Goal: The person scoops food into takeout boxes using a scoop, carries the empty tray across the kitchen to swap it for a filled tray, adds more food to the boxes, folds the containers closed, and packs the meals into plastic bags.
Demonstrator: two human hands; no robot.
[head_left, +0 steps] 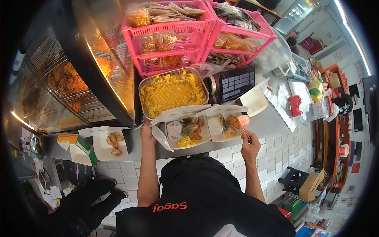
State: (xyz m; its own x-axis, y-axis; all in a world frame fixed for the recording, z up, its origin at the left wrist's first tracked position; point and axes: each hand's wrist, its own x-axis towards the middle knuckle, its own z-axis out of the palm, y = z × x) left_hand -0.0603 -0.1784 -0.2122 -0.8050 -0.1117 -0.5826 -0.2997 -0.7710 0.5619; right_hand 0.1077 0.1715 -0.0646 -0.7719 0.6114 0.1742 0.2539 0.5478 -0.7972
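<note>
Two open white boxes stand side by side on the grey counter. The left box (182, 134) holds a wrapped rice pack (174, 129), chicken pieces and yellow egg bits. In the right box (215, 132) are a white item, a small plastic bag and fried chicken (233, 121). My left hand (146, 131) is at the left box's outer side, its fingers partly hidden by the flap. My right hand (250, 142) is closed around the end of an orange-pink utensil (243, 121), whose head is at the right box's edge.
Behind the boxes lies a tray of yellow egg (173, 94), beside a dark-screened tablet (237, 83). Pink baskets (169, 31) with bagged items stand farther back. A heated cabinet (75, 79) is at left, with an open box of chicken (106, 144) before it. Another person's legs (94, 199) show lower left.
</note>
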